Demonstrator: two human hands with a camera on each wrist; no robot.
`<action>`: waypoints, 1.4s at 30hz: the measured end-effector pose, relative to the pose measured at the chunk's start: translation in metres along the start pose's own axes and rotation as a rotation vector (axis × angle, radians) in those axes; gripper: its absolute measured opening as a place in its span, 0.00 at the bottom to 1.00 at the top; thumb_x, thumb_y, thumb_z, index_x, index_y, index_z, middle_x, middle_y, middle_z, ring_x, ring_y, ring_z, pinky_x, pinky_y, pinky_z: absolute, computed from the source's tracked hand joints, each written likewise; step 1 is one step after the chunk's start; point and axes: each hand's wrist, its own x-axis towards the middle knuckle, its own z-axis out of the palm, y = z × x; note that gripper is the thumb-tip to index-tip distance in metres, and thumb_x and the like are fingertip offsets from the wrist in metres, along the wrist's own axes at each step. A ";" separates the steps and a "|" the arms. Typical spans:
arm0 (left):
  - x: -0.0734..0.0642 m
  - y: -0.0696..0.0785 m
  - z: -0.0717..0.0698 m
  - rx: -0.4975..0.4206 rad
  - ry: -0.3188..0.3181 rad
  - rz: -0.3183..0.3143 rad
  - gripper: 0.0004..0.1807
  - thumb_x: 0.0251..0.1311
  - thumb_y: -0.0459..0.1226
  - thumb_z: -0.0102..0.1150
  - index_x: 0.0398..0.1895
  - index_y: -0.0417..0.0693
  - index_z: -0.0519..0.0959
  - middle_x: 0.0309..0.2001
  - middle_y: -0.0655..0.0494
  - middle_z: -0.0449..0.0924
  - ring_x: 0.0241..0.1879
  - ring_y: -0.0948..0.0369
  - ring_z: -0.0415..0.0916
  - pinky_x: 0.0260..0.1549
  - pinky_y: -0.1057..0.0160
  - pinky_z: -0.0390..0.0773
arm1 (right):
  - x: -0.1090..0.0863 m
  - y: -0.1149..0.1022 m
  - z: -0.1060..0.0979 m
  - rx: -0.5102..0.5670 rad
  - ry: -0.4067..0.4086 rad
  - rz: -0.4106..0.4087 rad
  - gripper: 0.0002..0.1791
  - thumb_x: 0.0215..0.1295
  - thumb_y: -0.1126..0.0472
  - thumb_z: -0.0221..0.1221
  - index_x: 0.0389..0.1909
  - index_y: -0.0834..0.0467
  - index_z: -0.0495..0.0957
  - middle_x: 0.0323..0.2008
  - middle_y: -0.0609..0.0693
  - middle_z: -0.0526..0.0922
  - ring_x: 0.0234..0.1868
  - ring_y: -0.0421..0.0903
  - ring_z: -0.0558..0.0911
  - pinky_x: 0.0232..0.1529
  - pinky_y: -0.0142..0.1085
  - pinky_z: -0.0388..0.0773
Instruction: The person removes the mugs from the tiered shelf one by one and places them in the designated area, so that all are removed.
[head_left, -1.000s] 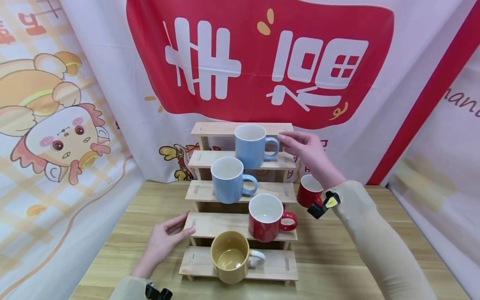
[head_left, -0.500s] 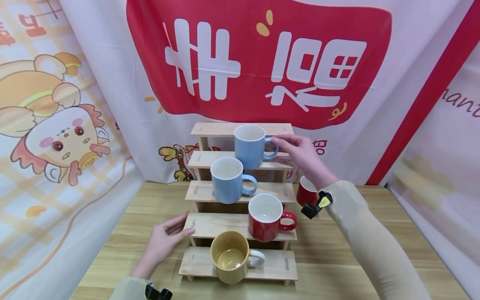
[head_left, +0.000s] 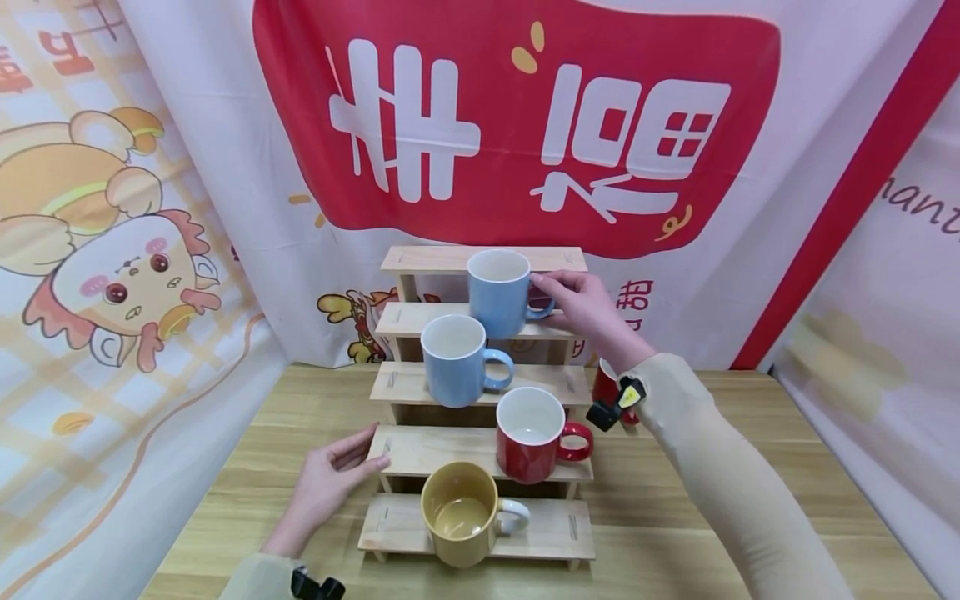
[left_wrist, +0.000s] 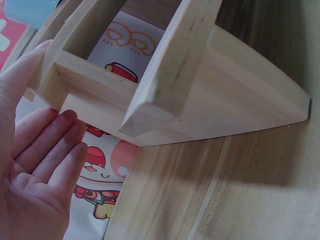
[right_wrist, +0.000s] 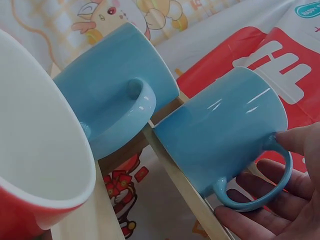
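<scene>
A tiered wooden display rack (head_left: 442,450) stands on the table, with mugs on its steps. My right hand (head_left: 581,304) grips the handle of the upper light blue mug (head_left: 497,300), thumb at the handle's top and fingers behind its loop. That mug sits upright on the second step from the top. One step lower is another light blue mug (head_left: 452,371). A red mug (head_left: 525,454) and a yellow mug with a white handle (head_left: 459,537) occupy the lower steps. My left hand (head_left: 326,483) holds the rack's left edge, thumb on top of a step, fingertips beneath (left_wrist: 67,117).
Behind the rack's right side, a small red cup (head_left: 604,385) on the wood-grain table (head_left: 675,500) is partly hidden by my right wrist. Printed cloth (head_left: 517,125) hangs close behind the rack and along both sides.
My right hand has moved left from beside the upper blue mug onto its handle. The mugs and my left hand have stayed in place.
</scene>
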 end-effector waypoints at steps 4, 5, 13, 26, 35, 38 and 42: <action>0.000 0.000 0.000 -0.004 0.000 -0.002 0.40 0.53 0.44 0.78 0.67 0.39 0.74 0.67 0.44 0.72 0.64 0.47 0.73 0.60 0.63 0.74 | 0.001 0.001 0.000 -0.002 0.002 0.007 0.29 0.68 0.39 0.63 0.62 0.53 0.78 0.57 0.52 0.80 0.57 0.52 0.78 0.53 0.41 0.85; 0.000 0.001 -0.001 -0.004 0.002 -0.004 0.40 0.53 0.44 0.78 0.67 0.39 0.74 0.67 0.44 0.72 0.64 0.47 0.73 0.60 0.63 0.74 | 0.001 0.001 0.000 -0.001 0.001 0.008 0.30 0.68 0.38 0.62 0.62 0.53 0.79 0.57 0.52 0.80 0.57 0.52 0.79 0.53 0.40 0.85; 0.001 -0.001 0.000 0.008 0.008 -0.002 0.40 0.53 0.45 0.79 0.67 0.39 0.74 0.67 0.44 0.73 0.64 0.48 0.73 0.59 0.65 0.75 | 0.002 0.001 0.000 0.019 -0.012 0.010 0.27 0.70 0.38 0.60 0.58 0.55 0.80 0.55 0.53 0.82 0.55 0.53 0.80 0.54 0.40 0.84; 0.001 -0.002 0.001 0.003 0.014 -0.003 0.40 0.52 0.45 0.79 0.67 0.38 0.74 0.67 0.45 0.73 0.64 0.48 0.73 0.59 0.65 0.74 | 0.001 0.003 -0.003 0.047 -0.017 -0.013 0.24 0.72 0.43 0.61 0.58 0.56 0.79 0.55 0.53 0.82 0.55 0.53 0.81 0.53 0.42 0.85; -0.001 -0.001 0.000 -0.017 0.012 0.009 0.39 0.54 0.42 0.78 0.67 0.37 0.74 0.67 0.43 0.73 0.64 0.46 0.73 0.60 0.62 0.74 | -0.001 0.005 -0.003 0.045 0.003 0.007 0.29 0.67 0.39 0.64 0.60 0.53 0.80 0.55 0.52 0.82 0.57 0.53 0.79 0.54 0.41 0.84; 0.000 -0.002 0.000 -0.017 0.012 0.011 0.39 0.54 0.41 0.78 0.67 0.37 0.74 0.67 0.43 0.73 0.64 0.45 0.73 0.60 0.62 0.74 | -0.003 0.006 -0.003 0.046 0.015 0.011 0.29 0.65 0.39 0.64 0.60 0.53 0.80 0.54 0.52 0.82 0.56 0.52 0.80 0.54 0.42 0.84; 0.001 -0.003 0.000 -0.005 0.012 0.009 0.39 0.53 0.43 0.79 0.67 0.37 0.74 0.67 0.44 0.73 0.64 0.47 0.73 0.59 0.64 0.75 | -0.006 0.007 -0.003 0.056 0.036 0.007 0.29 0.65 0.38 0.65 0.58 0.53 0.81 0.53 0.52 0.83 0.55 0.51 0.81 0.53 0.41 0.85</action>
